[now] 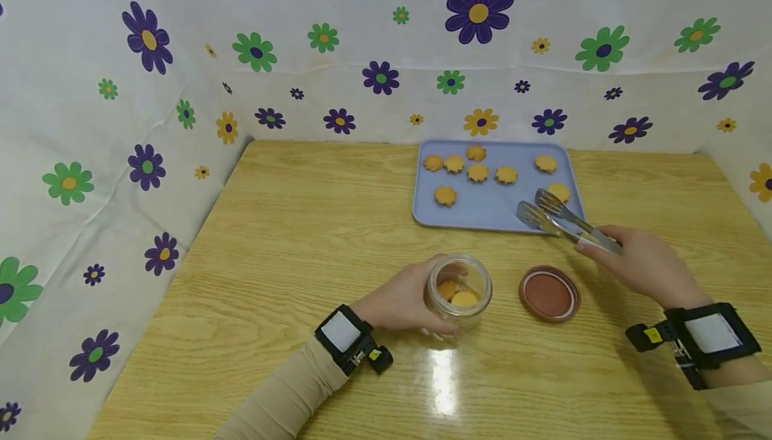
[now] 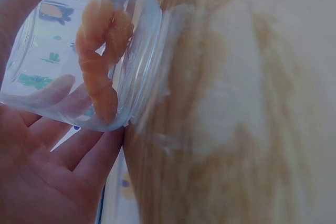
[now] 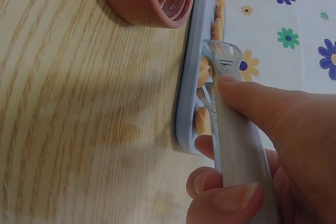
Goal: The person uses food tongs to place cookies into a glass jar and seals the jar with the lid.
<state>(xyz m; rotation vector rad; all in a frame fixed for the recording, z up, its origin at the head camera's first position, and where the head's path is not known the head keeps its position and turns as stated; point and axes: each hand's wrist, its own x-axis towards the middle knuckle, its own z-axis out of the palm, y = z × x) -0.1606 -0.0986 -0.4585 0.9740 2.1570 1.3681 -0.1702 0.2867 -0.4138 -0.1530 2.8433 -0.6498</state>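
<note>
My left hand grips a clear glass jar that stands without its lid on the table. Several golden cookies lie at the jar's bottom. My right hand holds metal serving tongs by their grey handles, thumb along one arm in the right wrist view. The tongs' slotted tips are parted over the front right of a light blue tray, near a cookie, with nothing between them. More cookies are scattered on the tray, mostly toward its back left.
A reddish-brown round lid lies with its inside up, between the jar and my right hand. The wooden table meets a white flower-patterned cloth at the back and sides.
</note>
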